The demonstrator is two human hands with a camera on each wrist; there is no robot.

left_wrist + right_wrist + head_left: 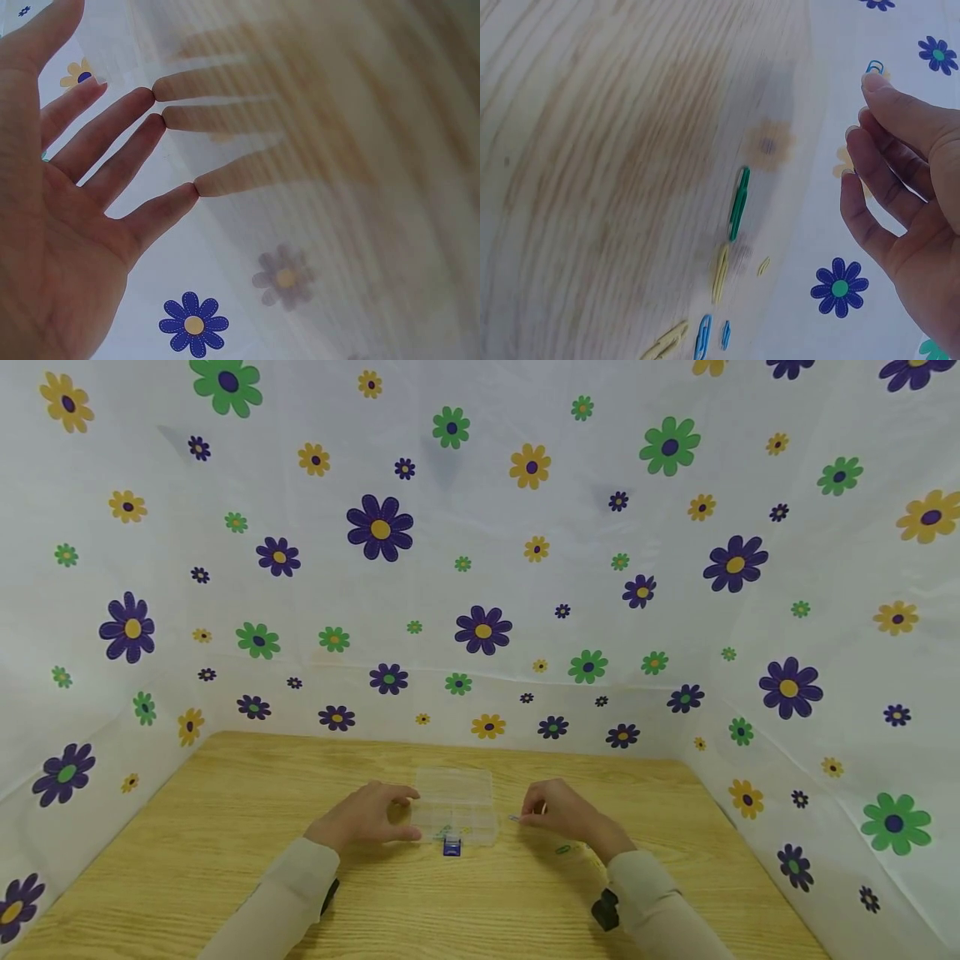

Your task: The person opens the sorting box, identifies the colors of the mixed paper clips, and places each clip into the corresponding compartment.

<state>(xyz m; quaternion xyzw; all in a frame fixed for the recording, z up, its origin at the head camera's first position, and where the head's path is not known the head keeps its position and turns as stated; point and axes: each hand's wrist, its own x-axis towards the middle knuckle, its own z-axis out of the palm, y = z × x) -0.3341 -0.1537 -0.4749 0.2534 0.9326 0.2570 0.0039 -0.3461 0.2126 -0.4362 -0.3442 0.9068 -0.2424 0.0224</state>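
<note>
A clear plastic compartment box (pixel 487 837) stands on the table with its lid (pixel 453 785) raised toward the back. A blue latch (pixel 452 847) is on its front, and a few small green and yellow pieces (pixel 445 832) lie inside. At the box's left side is my left hand (pixel 371 814), thumb and fingers spread around that edge; the left wrist view shows its fingers (pixel 109 150) long and apart, holding nothing. To the right of the box, my right hand (pixel 558 810) pinches a blue paper clip (pixel 874 67) between thumb and fingertips, its other fingers loosely bent.
Near my right wrist lie a green paper clip (pixel 739 204), yellow paper clips (pixel 720 274) and a blue paper clip (pixel 703 337). A white flower-patterned sheet (pixel 480 585) hangs behind and at both sides of the wooden table (pixel 420 910).
</note>
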